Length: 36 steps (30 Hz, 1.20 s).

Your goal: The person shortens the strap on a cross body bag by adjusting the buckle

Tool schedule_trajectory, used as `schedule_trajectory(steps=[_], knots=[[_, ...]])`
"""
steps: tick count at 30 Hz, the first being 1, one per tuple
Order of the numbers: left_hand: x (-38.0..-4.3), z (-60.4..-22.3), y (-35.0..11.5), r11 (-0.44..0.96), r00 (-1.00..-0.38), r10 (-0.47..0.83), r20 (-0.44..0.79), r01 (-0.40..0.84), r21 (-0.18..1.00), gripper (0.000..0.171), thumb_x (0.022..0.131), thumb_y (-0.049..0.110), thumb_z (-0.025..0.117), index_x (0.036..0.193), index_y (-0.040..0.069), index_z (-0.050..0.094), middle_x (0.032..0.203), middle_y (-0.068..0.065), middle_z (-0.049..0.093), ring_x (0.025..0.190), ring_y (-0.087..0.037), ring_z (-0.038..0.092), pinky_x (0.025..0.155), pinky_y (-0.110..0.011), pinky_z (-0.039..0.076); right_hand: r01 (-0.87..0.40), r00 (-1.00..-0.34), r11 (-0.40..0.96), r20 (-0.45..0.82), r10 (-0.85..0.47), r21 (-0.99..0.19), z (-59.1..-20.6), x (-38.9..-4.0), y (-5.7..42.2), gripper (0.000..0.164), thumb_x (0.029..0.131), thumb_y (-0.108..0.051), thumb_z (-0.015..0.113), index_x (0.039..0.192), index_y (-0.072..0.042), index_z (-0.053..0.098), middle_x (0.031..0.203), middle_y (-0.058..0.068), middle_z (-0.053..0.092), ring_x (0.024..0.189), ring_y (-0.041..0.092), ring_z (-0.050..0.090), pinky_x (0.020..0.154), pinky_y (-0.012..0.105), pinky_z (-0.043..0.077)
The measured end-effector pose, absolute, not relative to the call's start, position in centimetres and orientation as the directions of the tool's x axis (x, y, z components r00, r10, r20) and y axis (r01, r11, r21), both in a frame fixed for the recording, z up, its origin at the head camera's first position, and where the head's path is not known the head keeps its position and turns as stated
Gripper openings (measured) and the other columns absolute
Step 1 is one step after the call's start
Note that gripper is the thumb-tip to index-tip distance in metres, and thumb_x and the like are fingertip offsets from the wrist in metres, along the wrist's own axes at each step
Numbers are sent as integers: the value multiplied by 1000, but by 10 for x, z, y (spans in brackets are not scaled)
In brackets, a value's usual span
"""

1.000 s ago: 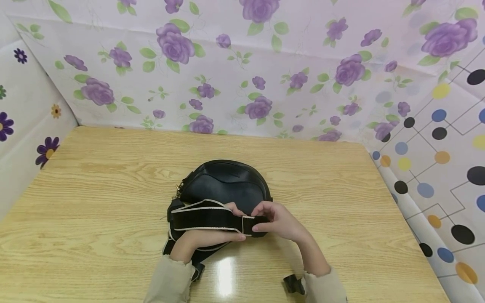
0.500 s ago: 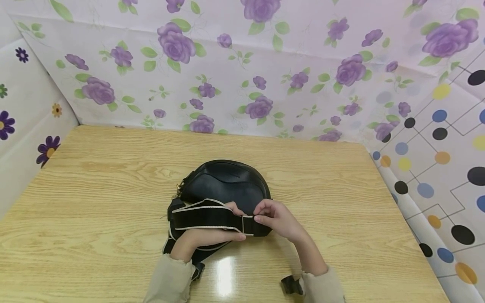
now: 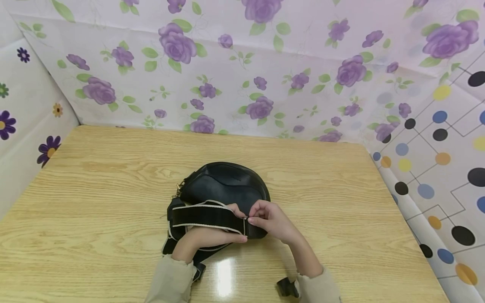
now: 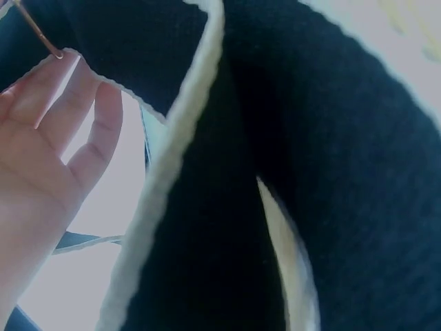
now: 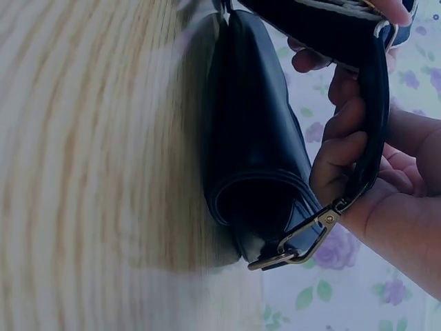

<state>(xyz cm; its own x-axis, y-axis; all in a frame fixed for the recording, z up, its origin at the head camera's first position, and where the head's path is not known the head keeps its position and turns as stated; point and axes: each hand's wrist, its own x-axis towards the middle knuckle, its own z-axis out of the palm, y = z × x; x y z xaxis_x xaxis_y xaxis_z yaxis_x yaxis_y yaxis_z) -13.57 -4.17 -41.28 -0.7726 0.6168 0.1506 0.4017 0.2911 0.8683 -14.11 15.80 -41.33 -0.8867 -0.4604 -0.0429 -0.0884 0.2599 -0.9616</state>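
A black half-round leather bag point(image 3: 227, 185) stands on the table, and its wide black strap point(image 3: 204, 215) with pale edging loops in front. My left hand point(image 3: 206, 237) holds the strap near a metal slider point(image 3: 245, 227), with fingertips at its upper and lower edges. The left wrist view shows strap folds point(image 4: 358, 152) covering much of that hand's work. Right of the slider, my right hand point(image 3: 273, 221) pinches the strap's narrow black end piece point(image 5: 375, 110). In the right wrist view, its curled fingers lie around that piece, and a brass clasp point(image 5: 329, 218) joins it to the bag.
Wood-grain table point(image 3: 113, 202) surrounds the bag. Floral sheeting point(image 3: 227, 75) stands behind it, with a dotted sheet point(image 3: 424, 176) at the right and a flowered one at the left. Small black devices point(image 3: 286, 287) sit by both sleeves.
My right hand has moved slightly left toward the slider. The pale-edged piece right of the slider no longer shows. The left hand and bag have barely shifted.
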Motion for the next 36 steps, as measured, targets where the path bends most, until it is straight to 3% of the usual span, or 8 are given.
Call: schedule_trajectory(steps=[25, 30, 36], knots=[[-136, -416, -43, 258, -755, 633, 172, 415, 872, 29, 72, 21, 75, 92, 13, 56, 84, 11, 53, 77, -4, 50, 73, -21, 42, -74, -897, 251, -46, -440, -965, -406, -136, 147, 9, 81, 8, 58, 81, 7, 50, 65, 4, 53, 55, 8, 45, 50, 18, 36], [-135, -415, -43, 261, -766, 619, 170, 406, 876, 31, 72, 21, 76, 95, 14, 56, 86, 11, 54, 79, -5, 52, 75, -23, 42, -74, -890, 242, -45, -453, -967, -407, -136, 148, 10, 82, 3, 60, 87, 7, 52, 75, 7, 57, 65, 10, 52, 58, 20, 42], [-135, -415, -45, 277, -801, 572, 179, 394, 876, 37, 72, 26, 76, 99, 12, 54, 91, 10, 53, 83, -7, 52, 78, -26, 42, -133, -834, 207, -4, -552, -969, -409, -138, 156, 25, 80, -1, 64, 103, 7, 54, 98, 14, 58, 87, 21, 55, 75, 26, 45]])
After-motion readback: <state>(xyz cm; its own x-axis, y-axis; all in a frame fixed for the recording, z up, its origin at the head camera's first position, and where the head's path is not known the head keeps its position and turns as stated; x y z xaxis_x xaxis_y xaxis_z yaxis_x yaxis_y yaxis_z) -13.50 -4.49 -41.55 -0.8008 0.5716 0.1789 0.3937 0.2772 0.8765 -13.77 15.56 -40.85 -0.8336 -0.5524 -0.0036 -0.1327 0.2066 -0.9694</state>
